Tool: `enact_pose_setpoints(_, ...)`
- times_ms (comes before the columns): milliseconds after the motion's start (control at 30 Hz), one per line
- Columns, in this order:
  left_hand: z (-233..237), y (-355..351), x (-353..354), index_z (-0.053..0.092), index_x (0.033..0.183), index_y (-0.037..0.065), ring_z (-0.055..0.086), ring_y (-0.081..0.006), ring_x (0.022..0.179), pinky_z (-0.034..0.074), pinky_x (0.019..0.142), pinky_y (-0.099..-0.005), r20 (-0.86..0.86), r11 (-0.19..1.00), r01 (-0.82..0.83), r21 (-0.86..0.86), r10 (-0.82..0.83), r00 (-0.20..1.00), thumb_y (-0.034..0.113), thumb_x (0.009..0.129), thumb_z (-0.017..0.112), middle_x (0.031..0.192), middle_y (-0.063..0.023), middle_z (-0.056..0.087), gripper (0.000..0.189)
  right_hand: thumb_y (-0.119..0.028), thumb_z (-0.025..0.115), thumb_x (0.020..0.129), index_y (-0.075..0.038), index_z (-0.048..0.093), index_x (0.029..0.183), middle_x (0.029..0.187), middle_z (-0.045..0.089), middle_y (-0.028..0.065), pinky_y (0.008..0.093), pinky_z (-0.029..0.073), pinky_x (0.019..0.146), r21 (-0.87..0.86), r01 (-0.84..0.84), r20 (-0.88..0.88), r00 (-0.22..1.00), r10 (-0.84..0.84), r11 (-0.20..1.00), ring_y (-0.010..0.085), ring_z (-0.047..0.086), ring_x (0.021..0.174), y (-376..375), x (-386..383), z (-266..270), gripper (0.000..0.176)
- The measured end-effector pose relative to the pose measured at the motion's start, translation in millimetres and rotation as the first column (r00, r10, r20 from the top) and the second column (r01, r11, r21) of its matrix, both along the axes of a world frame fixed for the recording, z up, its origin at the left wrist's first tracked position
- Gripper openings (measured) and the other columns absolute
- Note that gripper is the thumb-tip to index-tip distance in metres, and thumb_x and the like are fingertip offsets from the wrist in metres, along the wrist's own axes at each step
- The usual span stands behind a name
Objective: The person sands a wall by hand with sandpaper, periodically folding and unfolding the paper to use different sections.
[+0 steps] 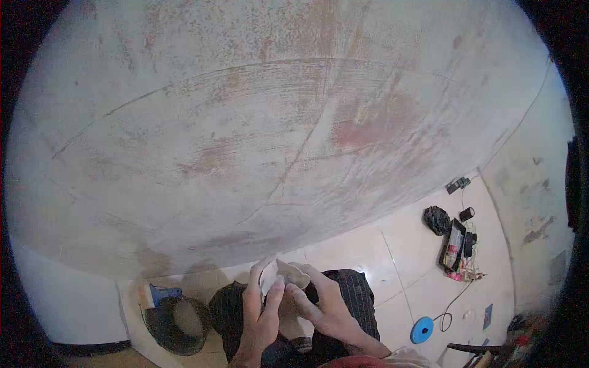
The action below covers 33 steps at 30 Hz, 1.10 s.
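Both my hands meet low in the middle of the head view, above my dark striped trousers [356, 294]. My left hand [261, 313] and my right hand [325, 303] together grip a small pale folded piece [288, 274], probably sandpaper or a cloth, with the fingers curled round its edges. Ahead of the hands rises a large wall [257, 135] with scraped, patchy filler and reddish marks.
A black bucket [177, 324] with a blue-handled tool [154, 295] stands on the tiled floor at the left. To the right lie a black bag [436, 219], small boxes and tools [457, 245], a cable and a blue disc [421, 330]. A side wall [534, 221] closes the right.
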<state>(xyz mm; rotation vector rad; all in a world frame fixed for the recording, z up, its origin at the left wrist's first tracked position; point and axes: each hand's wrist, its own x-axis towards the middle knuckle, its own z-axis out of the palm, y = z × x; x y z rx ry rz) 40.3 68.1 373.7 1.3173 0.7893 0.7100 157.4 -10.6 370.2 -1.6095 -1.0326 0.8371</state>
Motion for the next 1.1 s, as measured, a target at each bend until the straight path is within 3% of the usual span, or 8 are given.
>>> enact_pose_setpoints(67, -1, 1, -2, 0.044, 0.131, -0.003, 0.054, -0.0214, 0.109, 0.041, 0.097, -0.0349, -0.088, 0.986, 0.011, 0.166, 0.004, 0.996, 0.020, 0.098, 0.048, 0.117, -0.0185, 0.058, 0.040, -0.015, 0.062, 0.091, 0.003, 0.051, 0.125, 0.107, 0.064, 0.0198, 0.0341, 0.047, 0.088, -0.015, 0.001, 0.015, 1.000, -0.001, 1.000, 0.0241, 0.063, 0.101, -1, -1, 1, 0.040)
enact_pose_setpoints(467, -8, 10, -8, 0.058, 0.113, -0.003, 0.060, -0.0162, 0.086, 0.047, 0.079, -0.0309, -0.223, 0.952, -0.085, 0.295, 0.155, 0.962, 0.019, 0.101, 0.045, 0.094, -0.0150, 0.066, 0.028, -0.013, 0.062, 0.090, 0.003, 0.058, 0.117, 0.104, 0.066, 0.0159, 0.0320, 0.048, 0.085, 0.029, 0.042, 0.031, 0.999, -0.043, 0.999, 0.0193, 0.063, 0.094, 1, -1, 0, 0.032)
enact_pose_setpoints(600, -9, 8, -8, 0.061, 0.111, -0.002, 0.061, -0.0180, 0.095, 0.046, 0.088, -0.0316, -0.218, 0.972, -0.096, 0.216, 0.144, 0.965, 0.022, 0.099, 0.049, 0.102, -0.0126, 0.067, 0.030, -0.009, 0.061, 0.090, 0.005, 0.061, 0.110, 0.097, 0.064, 0.0131, 0.0296, 0.049, 0.081, 0.018, 0.076, -0.046, 0.996, -0.075, 0.997, 0.0158, 0.060, 0.089, -2, -2, 5, 0.025)
enact_pose_setpoints(733, -11, 3, -7, 0.062, 0.110, -0.003, 0.059, -0.0167, 0.095, 0.045, 0.089, -0.0304, -0.144, 0.962, -0.144, 0.234, 0.181, 0.973, 0.022, 0.098, 0.050, 0.103, -0.0109, 0.066, 0.030, -0.019, 0.063, 0.092, 0.000, 0.062, 0.114, 0.096, 0.066, 0.0150, 0.0320, 0.051, 0.078, 0.185, 0.093, 0.017, 0.995, -0.098, 0.978, 0.0223, 0.065, 0.090, -6, 0, -13, 0.029)
enact_pose_setpoints(800, -17, 2, -3, 0.061, 0.109, -0.003, 0.059, -0.0169, 0.096, 0.044, 0.090, -0.0302, -0.104, 0.953, -0.149, 0.264, 0.182, 0.978, 0.022, 0.098, 0.050, 0.104, -0.0107, 0.066, 0.030, -0.022, 0.062, 0.092, -0.001, 0.063, 0.114, 0.094, 0.067, 0.0125, 0.0307, 0.050, 0.077, 0.094, 0.129, -0.107, 0.987, -0.119, 0.987, 0.0200, 0.064, 0.091, -6, -1, -22, 0.030)
enact_pose_setpoints(900, -27, -4, 1, 0.061, 0.102, -0.006, 0.057, -0.0139, 0.087, 0.046, 0.082, -0.0300, -0.004, 0.900, -0.343, 0.269, 0.357, 0.934, 0.022, 0.098, 0.053, 0.093, -0.0098, 0.065, 0.029, -0.024, 0.063, 0.092, -0.001, 0.064, 0.114, 0.095, 0.068, 0.0116, 0.0291, 0.049, 0.077, -0.012, 0.107, -0.143, 0.984, -0.107, 0.994, 0.0177, 0.063, 0.091, -9, 2, -6, 0.032)
enact_pose_setpoints(1000, -25, -1, 3, 0.059, 0.096, -0.005, 0.053, -0.0121, 0.084, 0.044, 0.079, -0.0284, 0.098, 0.903, -0.323, 0.283, 0.308, 0.946, 0.024, 0.099, 0.052, 0.088, -0.0063, 0.062, 0.030, -0.023, 0.064, 0.091, 0.000, 0.064, 0.111, 0.097, 0.068, 0.0113, 0.0289, 0.049, 0.077, 0.143, 0.123, -0.251, 0.964, -0.084, 0.982, 0.0157, 0.062, 0.088, -9, -1, -6, 0.031)
enact_pose_setpoints(1100, -38, 1, 5, 0.056, 0.089, -0.003, 0.048, -0.0103, 0.077, 0.042, 0.072, -0.0281, 0.179, 0.881, -0.379, 0.283, 0.340, 0.923, 0.027, 0.100, 0.050, 0.080, -0.0026, 0.056, 0.032, -0.021, 0.066, 0.089, 0.000, 0.065, 0.109, 0.093, 0.069, 0.0102, 0.0295, 0.049, 0.076, 0.141, 0.148, -0.080, 0.987, -0.137, 0.979, 0.0149, 0.062, 0.083, -9, -1, -9, 0.029)
